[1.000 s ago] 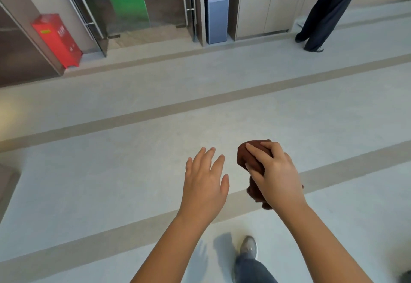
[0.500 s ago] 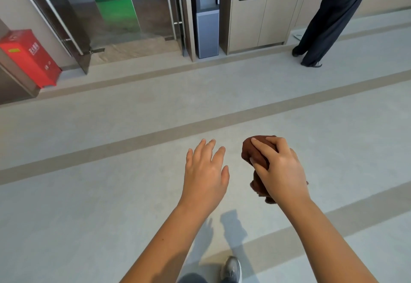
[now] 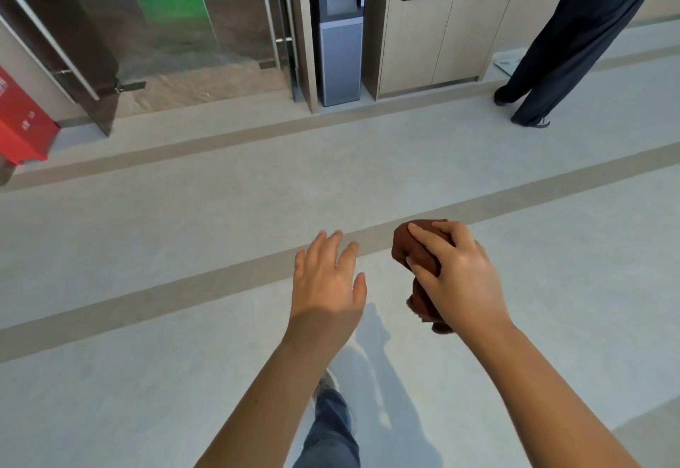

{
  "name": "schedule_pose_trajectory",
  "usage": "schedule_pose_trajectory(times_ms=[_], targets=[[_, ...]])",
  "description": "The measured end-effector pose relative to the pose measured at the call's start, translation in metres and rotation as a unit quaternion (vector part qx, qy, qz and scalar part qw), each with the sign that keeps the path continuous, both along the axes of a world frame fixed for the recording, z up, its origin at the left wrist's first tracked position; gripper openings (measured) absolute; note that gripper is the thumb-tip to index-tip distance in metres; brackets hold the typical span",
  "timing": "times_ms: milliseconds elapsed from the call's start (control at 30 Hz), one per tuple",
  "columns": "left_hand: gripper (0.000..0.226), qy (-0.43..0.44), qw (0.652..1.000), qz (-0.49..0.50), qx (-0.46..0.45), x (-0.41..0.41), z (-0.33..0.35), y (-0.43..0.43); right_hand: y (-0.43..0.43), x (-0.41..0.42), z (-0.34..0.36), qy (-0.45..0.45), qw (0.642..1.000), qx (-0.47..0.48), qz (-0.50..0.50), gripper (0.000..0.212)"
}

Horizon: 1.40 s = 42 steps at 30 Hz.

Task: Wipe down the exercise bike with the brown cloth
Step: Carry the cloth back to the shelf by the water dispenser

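The right hand (image 3: 460,280) still grips the bunched brown cloth (image 3: 417,254); the left hand (image 3: 327,283) stays released; the bins (image 3: 441,25) loom nearer.

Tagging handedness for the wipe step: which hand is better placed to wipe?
Right. The right hand grips the bunched brown cloth; the left hand is open and holds nothing. No exercise bike is in view, so reach can't be compared.

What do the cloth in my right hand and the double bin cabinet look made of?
Brown cloth: soft matte fabric, perhaps microfibre; it bunches in folds in the right hand. Bin cabinet: smooth beige panels, perhaps laminate or painted metal; flat faces, crisp seams.
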<state>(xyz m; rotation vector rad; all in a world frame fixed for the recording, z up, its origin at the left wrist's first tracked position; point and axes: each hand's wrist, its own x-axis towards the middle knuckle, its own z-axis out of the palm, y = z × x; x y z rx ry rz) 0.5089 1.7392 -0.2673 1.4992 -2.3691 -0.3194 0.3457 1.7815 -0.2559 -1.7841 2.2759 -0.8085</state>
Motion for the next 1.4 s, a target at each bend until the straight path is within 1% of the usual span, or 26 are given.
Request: schedule_pose_trajectory(times_ms=[67, 133, 200, 267, 467, 733, 933, 1167, 1300, 1400], targets=[[0.038, 0.009, 0.999, -0.023, -0.04, 0.002, 0.002, -0.057, -0.058, -0.006, 0.009, -0.002, 1.0, 0.008, -0.009, 0.043], [0.033, 0.003, 0.998, -0.031, -0.046, -0.001, 0.005, -0.11, -0.111, -0.01, 0.018, 0.0, 1.0, -0.006, -0.014, 0.042], [0.037, 0.01, 0.999, -0.029, -0.042, -0.009, 0.013, -0.161, -0.157, -0.013, 0.024, 0.0, 0.999, -0.027, -0.018, 0.041], [0.038, 0.01, 0.999, -0.03, -0.039, -0.021, 0.016, -0.205, -0.197, -0.016, 0.024, -0.006, 0.999, -0.019, -0.027, 0.041], [0.04, 0.014, 0.994, -0.074, -0.077, -0.061, 0.003, -0.316, -0.302, -0.047, 0.008, -0.031, 0.998, -0.005, -0.061, 0.038], [0.042, 0.002, 0.991, -0.099, -0.086, -0.171, -0.01, -0.504, -0.483, -0.15, -0.01, -0.024, 0.996, -0.025, -0.087, 0.039], [0.042, 0.003, 0.988, -0.111, -0.112, -0.252, 0.009, -0.64, -0.616, -0.231, 0.008, -0.016, 0.995, -0.039, -0.095, 0.039], [0.044, 0.013, 0.986, -0.087, -0.138, -0.304, 0.021, -0.777, -0.757, -0.28, 0.021, -0.013, 0.996, -0.051, -0.079, 0.04], [0.048, 0.006, 0.987, -0.087, -0.138, -0.329, 0.017, -0.866, -0.846, -0.302, 0.022, 0.003, 0.996, -0.056, -0.072, 0.042], [0.046, 0.009, 0.987, -0.091, -0.129, -0.346, 0.017, -0.944, -0.919, -0.319, 0.024, 0.004, 0.995, -0.066, -0.078, 0.04]])
